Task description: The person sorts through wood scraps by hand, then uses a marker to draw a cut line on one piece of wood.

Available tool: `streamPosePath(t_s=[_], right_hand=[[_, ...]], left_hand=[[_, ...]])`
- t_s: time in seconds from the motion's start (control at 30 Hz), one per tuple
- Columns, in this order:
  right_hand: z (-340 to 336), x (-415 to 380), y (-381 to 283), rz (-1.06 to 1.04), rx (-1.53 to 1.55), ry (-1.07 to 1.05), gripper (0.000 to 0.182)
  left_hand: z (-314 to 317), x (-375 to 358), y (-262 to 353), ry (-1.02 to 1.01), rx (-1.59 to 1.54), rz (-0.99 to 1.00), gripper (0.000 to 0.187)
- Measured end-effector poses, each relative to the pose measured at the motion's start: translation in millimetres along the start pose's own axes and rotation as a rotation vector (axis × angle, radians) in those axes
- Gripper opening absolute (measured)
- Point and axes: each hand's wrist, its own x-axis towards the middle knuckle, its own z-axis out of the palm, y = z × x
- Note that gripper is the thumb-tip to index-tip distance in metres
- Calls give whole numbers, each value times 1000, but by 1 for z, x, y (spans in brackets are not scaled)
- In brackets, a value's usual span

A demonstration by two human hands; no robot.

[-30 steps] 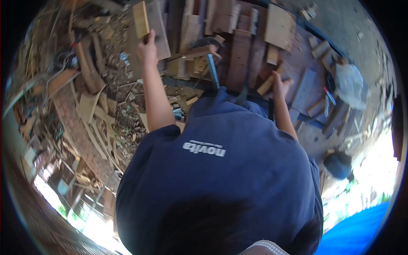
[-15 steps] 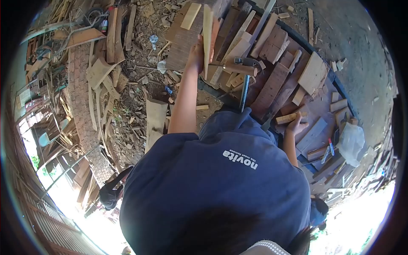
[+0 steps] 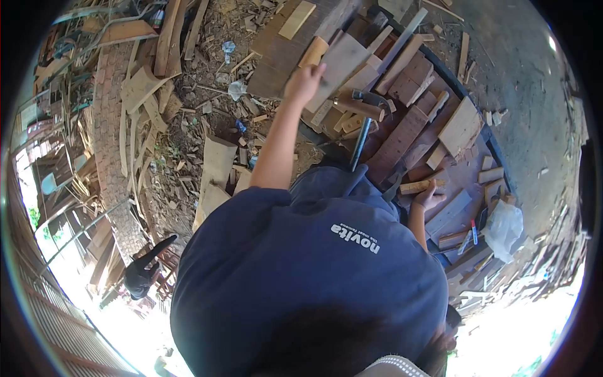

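Note:
My left hand (image 3: pixel 304 84) reaches out at the upper middle, its fingers closed on a light wooden piece (image 3: pixel 313 51). A wider flat board (image 3: pixel 339 61) lies right beside it; whether my hand touches that board is unclear. Closer to my body on the right, my right hand (image 3: pixel 429 197) is wrapped round a short wooden block (image 3: pixel 413 187). Between the two hands are a hammer-like tool with a thick wooden handle (image 3: pixel 359 108) and a blue metal bar (image 3: pixel 360 142).
Planks and offcuts (image 3: pixel 399 141) cover the work surface on the right. A clear plastic bag (image 3: pixel 503 231) and a red-and-white marker-like item (image 3: pixel 474 232) lie at its near right. Wood scraps litter the ground at left, near a brick strip (image 3: pixel 110 135). Another person (image 3: pixel 139 276) is at lower left.
The wood at my left hand has turned from edge-on, and a broad board face now shows beside it. My right hand still grips its block and has shifted slightly down and left in view.

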Motion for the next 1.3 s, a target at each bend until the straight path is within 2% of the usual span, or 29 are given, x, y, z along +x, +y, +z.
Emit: streamPosePath(t_s=[0.13, 0.2, 0.23, 0.27, 0.33, 0.37, 0.4, 0.47, 0.5, 0.53, 0.6, 0.63, 0.7, 0.73, 0.8, 0.83, 0.9, 0.97, 1.03, 1.07, 1.13, 1.17, 1.2, 1.23, 1.27, 1.3], right_hand=[[0, 3, 3, -2, 20, -12, 58], [0, 2, 2, 21, 32, -5, 58], [1, 3, 2, 27, 67, 3, 57], [0, 2, 1, 22, 71, 9, 57], [-3, 3, 2, 35, -16, 2, 56], [-3, 4, 3, 31, -6, 10, 56], [-3, 4, 4, 9, -20, 14, 56], [0, 3, 3, -14, -19, 24, 57], [0, 2, -1, 3, -23, 16, 59], [0, 1, -4, 21, -28, 9, 60], [-1, 1, -5, 59, -68, 37, 67], [-2, 2, -7, 53, -147, 31, 71], [-3, 0, -14, 50, -220, 49, 76], [-1, 0, -16, 54, -264, 44, 80], [4, -5, -28, 118, -391, 77, 90], [6, -4, -35, 209, -443, 31, 97], [13, 21, 17, 107, -485, -72, 94], [7, 8, -51, 356, -136, -478, 84], [-3, -7, -103, 504, 102, -615, 73], [-8, -10, -97, 517, 115, -568, 73], [-20, -12, -72, 449, 16, -464, 71], [-27, -14, -54, 290, -314, -365, 69], [-36, -18, -37, 306, -306, -337, 69], [-41, -24, -25, 141, -499, -274, 69], [-44, -30, -24, -23, -691, -213, 68], [-47, -35, -23, -31, -672, -218, 67]], left_hand=[[35, 14, 6, 59, 110, -32, 54], [45, 21, 8, 188, 36, -123, 46], [49, 26, 7, 293, 44, -81, 42], [52, 29, 6, 293, 40, -73, 42], [49, 36, 9, 455, 66, 52, 40], [38, 43, 11, 244, 74, 9, 39], [29, 48, 15, 248, 73, 22, 39], [-1, 49, 36, 34, 195, -139, 43], [-24, 50, 49, -41, 154, -162, 49], [-33, 56, 48, -37, 155, -147, 49], [-44, 73, 45, 403, 242, -76, 46], [-46, 83, 40, 403, 237, -62, 46], [-44, 108, 22, 480, 373, -16, 66], [-36, 120, 5, 469, 368, 10, 66], [-16, 140, -23, 378, 340, 193, 70], [-14, 133, -19, 357, 283, 220, 64], [-11, 111, -15, 284, 151, 322, 52], [-5, 93, -19, 178, 120, 423, 38], [7, 68, -18, 145, 250, 465, 29], [14, 55, -16, 168, 334, 479, 27], [19, 27, 4, -8, 76, 195, 27], [31, 16, 3, -35, 84, 220, 27], [47, 3, 2, 179, 127, 322, 27], [61, -8, 4, 398, 162, 422, 26], [69, -22, 15, 381, 167, 443, 26], [80, -37, 27, 405, 154, 576, 26]])
